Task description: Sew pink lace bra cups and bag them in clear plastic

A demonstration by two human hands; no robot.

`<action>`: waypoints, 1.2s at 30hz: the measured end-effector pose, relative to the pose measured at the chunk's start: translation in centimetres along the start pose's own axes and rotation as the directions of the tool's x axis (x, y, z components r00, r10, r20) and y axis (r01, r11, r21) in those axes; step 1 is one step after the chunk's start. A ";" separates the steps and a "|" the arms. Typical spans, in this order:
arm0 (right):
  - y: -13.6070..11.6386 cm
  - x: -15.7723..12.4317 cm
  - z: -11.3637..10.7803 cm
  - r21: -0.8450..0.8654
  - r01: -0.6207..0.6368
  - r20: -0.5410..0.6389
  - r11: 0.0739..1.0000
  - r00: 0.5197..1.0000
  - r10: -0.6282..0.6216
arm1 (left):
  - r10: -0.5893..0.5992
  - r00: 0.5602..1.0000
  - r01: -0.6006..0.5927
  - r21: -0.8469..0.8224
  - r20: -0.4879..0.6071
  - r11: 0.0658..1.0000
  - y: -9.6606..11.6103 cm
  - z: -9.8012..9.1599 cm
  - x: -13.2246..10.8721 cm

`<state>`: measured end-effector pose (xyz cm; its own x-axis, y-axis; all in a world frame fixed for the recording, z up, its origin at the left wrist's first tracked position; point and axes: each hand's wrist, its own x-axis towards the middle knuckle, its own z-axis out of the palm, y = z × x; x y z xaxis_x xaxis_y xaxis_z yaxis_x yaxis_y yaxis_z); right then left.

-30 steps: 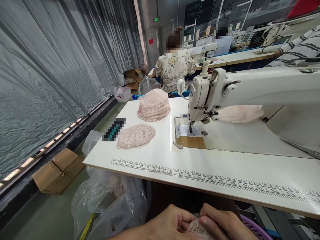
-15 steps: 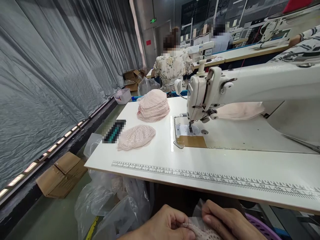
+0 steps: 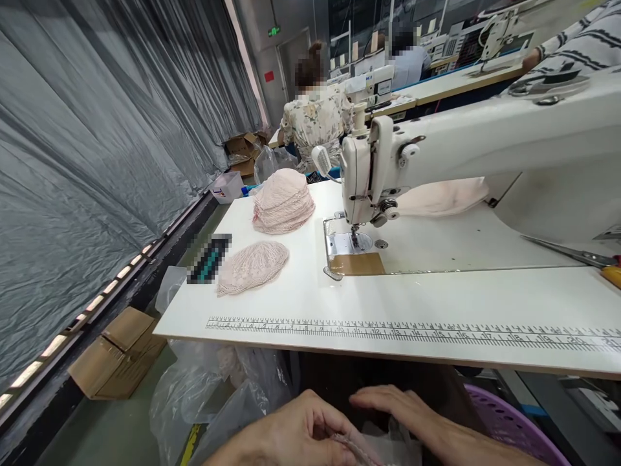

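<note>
In the head view, a purple plastic basket [image 3: 509,430] sits under the desk [image 3: 436,304] at the lower right; only part of its slotted rim shows and its contents cannot be made out. Clear plastic bags [image 3: 213,395] slump on the floor below the desk's front left corner, with pale pink fabric faintly visible through one. A flattened cardboard box [image 3: 116,353] lies on the floor to the left, and open cardboard boxes [image 3: 245,152] and a white bin [image 3: 227,186] stand farther back by the grey curtain; what they hold is too small to tell. At the bottom edge, the left hand [image 3: 295,433] is curled, its fingers pinching a strip of pink lace fabric [image 3: 356,450] that lies in the lap below the desk edge, mostly cut off by the frame. The right hand [image 3: 407,414] lies flat with fingers spread and extended leftward, just above a crumpled clear bag [image 3: 388,440]; whether it touches the lace cannot be told. On the desk stand a white sewing machine [image 3: 388,168], a stack of pink lace cups [image 3: 284,200] and a single lace piece [image 3: 252,266]. A pale pink piece [image 3: 444,197] is half hidden behind the machine head.
</note>
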<state>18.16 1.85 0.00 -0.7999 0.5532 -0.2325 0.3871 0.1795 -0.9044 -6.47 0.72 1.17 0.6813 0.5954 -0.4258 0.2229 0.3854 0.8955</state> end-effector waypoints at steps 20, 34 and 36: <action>-0.7 0.4 -0.6 0.029 -0.147 0.045 0.989 0.988 0.146 | -0.237 0.972 0.237 0.030 -0.010 0.971 -0.3 1.2 2.2; -0.7 0.4 0.3 0.007 -0.299 0.057 0.954 0.953 0.298 | -0.308 0.948 0.311 0.028 -0.081 0.950 -1.2 0.1 1.0; -0.7 0.4 0.3 0.025 -0.287 0.036 0.958 0.958 0.286 | -0.299 0.950 0.305 0.060 -0.089 0.950 -1.1 0.0 0.9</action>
<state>17.39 1.69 0.44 -0.6720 0.5515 -0.4943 0.5889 -0.0068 -0.8082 -6.07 0.81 -0.25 0.5183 0.5133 -0.6841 0.4617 0.5053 0.7290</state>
